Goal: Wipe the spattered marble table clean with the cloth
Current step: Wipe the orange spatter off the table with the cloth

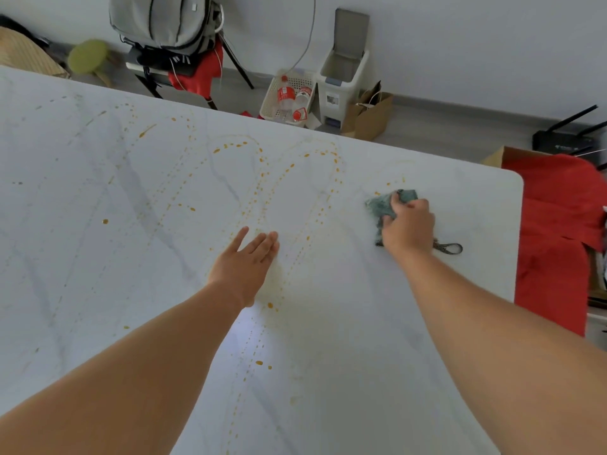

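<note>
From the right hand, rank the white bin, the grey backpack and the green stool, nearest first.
Measured from the right hand, which grips the cloth:
1. White bin, on the floor beyond the table's far edge.
2. Grey backpack, on a chair, farther left.
3. Green stool, far left by the wall.

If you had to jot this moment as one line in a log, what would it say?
right hand: grips cloth on table | left hand: flat, fingers straight | orange spatter: mostly unwiped
</note>
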A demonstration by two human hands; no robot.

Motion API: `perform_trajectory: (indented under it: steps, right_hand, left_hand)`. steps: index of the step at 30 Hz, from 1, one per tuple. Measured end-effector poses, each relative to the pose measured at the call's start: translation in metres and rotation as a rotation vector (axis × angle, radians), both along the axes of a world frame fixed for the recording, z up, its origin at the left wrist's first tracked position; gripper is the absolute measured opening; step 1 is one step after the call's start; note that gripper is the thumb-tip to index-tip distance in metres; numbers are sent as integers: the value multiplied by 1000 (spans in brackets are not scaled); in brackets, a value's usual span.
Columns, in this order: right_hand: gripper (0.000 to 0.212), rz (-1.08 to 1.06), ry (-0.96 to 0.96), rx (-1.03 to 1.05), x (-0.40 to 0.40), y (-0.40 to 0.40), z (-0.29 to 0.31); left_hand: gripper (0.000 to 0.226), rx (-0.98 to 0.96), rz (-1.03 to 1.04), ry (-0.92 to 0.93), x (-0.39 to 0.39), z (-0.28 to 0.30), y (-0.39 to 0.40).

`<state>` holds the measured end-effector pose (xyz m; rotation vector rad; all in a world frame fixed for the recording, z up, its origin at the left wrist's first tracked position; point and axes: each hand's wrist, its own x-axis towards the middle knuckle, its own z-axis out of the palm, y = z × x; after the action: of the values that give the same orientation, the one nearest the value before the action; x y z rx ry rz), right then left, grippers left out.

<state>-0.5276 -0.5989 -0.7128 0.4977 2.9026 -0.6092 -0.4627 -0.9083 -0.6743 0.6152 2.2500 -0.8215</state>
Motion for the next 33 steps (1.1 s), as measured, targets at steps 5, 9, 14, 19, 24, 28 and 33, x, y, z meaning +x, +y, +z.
perform_trajectory:
  steps: [5,9,14,19,24,28,33]
  right_hand:
    - [17,655,-110,-231,88,-80,10]
    - [12,225,-16,-148,39,-43,13]
    - [32,17,65,-75,30,-69,5]
    - [50,605,86,-45,36,-78,-7]
    - [53,-387,140,-38,-24,-13,-9]
    - [58,356,63,-30,-16,-61,-14]
    - [65,-126,126,77,-57,13,-13]
  left_hand:
    - [123,69,-29,-10,-6,0,-11]
    - [114,135,-55,-41,-16,1,-21]
    - [50,436,-97,91,-67,12,-17]
    - [89,328,25,116,-120,2,0]
    - [101,194,-58,43,-144,-4,22]
    - [99,162,-100,40,-147,-6,23]
    - [101,141,-142,32,-151,-1,21]
